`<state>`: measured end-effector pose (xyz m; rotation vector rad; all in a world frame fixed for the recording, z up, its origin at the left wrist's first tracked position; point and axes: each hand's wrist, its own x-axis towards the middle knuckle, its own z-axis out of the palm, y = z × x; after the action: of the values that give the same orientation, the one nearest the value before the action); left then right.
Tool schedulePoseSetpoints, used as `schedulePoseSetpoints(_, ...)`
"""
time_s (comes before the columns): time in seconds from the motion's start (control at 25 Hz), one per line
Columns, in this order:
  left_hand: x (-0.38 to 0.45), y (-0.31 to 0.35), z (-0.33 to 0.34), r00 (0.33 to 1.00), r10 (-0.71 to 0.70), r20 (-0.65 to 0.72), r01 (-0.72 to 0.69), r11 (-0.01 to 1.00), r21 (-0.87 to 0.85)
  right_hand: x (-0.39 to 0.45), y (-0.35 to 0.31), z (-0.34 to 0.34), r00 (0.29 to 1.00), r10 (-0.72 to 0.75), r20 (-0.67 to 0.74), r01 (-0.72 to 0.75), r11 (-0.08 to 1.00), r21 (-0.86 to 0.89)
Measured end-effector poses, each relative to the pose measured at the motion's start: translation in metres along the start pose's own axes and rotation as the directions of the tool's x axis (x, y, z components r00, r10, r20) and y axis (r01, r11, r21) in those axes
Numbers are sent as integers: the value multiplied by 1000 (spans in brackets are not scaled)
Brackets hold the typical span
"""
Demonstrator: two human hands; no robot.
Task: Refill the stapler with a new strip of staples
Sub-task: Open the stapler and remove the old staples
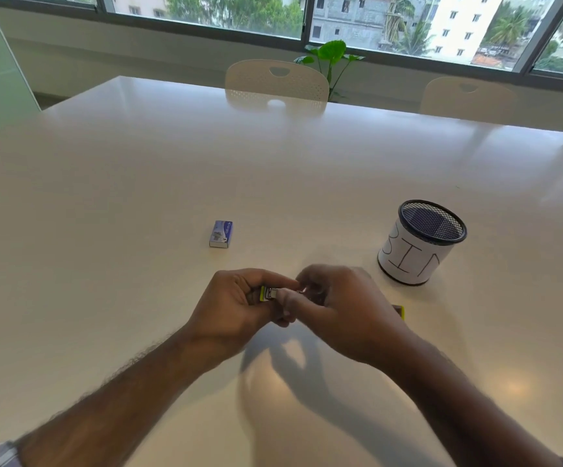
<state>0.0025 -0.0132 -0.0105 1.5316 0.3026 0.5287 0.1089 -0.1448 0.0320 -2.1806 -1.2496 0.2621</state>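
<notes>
Yellow-edged stapler [267, 293] lies crosswise in the clenched left hand [236, 306], its metal channel facing the pinching right hand [334, 306] beside it.

Glossy smooth table [138, 197]; black metal mesh cup [431, 224], paper-wrapped.

Standing by, I am counting: one tabletop [138, 197], two hands, left hand [239, 305] and right hand [344, 311], one stapler [268, 293], one staple box [221, 234], one mesh cup [421, 242], two chairs [276, 82] [467, 96], one plant [332, 57].
</notes>
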Motion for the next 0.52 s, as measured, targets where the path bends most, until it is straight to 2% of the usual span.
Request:
schedulePoseSetpoints(0.16,-1,1,-2,1000,-7,29,6,999,48,8,-3,5,994,72,82,-77,995,57)
schedulePoseSetpoints(0.32,-1,1,-1,997,-30,67,27,999,39,8,5,-1,974,113,196,-156,963,220)
schedulePoseSetpoints(0.52,0,2,-2,998,-57,32,56,998,30,7,9,-7,969,111,223,-177,935,306)
